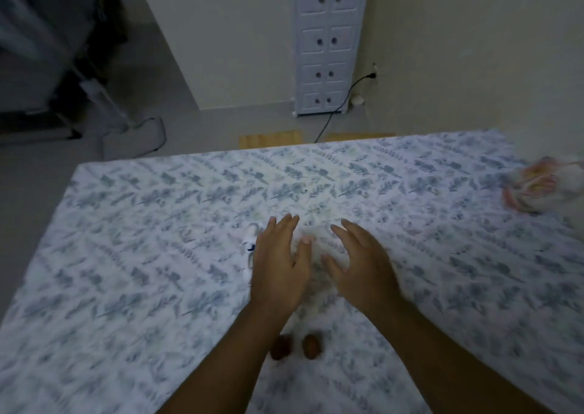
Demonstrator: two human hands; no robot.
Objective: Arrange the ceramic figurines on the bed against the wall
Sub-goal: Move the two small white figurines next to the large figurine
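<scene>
The view is dim and blurred. My left hand (279,260) and my right hand (360,262) hover side by side over the middle of the bed (142,239), fingers spread, holding nothing. A small white ceramic figurine (250,243) with a dark blue mark lies on the sheet just left of my left hand, partly hidden by it. A pale whitish shape (311,249) shows between my hands, too blurred to identify. Two small brown rounded objects (297,345) sit on the sheet between my forearms. The wall (474,50) runs along the bed's right side.
A pink-and-white bundle (537,186) lies at the bed's far right by the wall. Beyond the bed's far edge stand a white drawer cabinet (328,43), a black cable (335,110) plugged into the wall, and wooden slats (271,140). Dark furniture (47,50) fills the back left.
</scene>
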